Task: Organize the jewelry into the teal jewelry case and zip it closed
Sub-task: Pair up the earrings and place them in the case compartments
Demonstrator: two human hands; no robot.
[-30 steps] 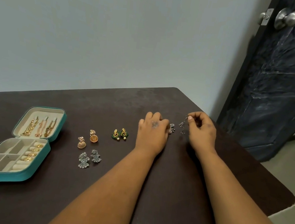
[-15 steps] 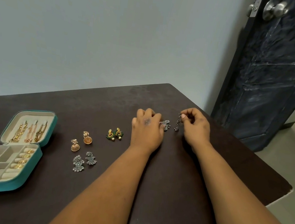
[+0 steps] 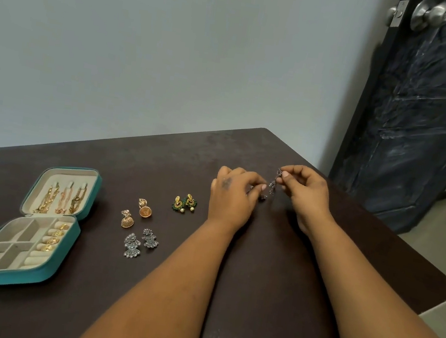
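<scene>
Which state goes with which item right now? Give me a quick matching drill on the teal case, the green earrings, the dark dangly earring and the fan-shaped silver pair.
Items:
1. teal jewelry case
2. green earrings
3. dark dangling earring
4. silver fan-shaped earrings

States:
A. pinched in the right hand, lifted off the table
B. lying nearest the front table edge among the loose pairs
C. open, lid back, chains in the lid
D. lying on the table just left of the left hand

Pairs: 1-C, 2-D, 3-A, 4-B

My teal jewelry case (image 3: 20, 278) lies open; gold (image 3: 136, 214), silver (image 3: 140, 243) and green earrings (image 3: 185, 203) lie right of it.
</scene>
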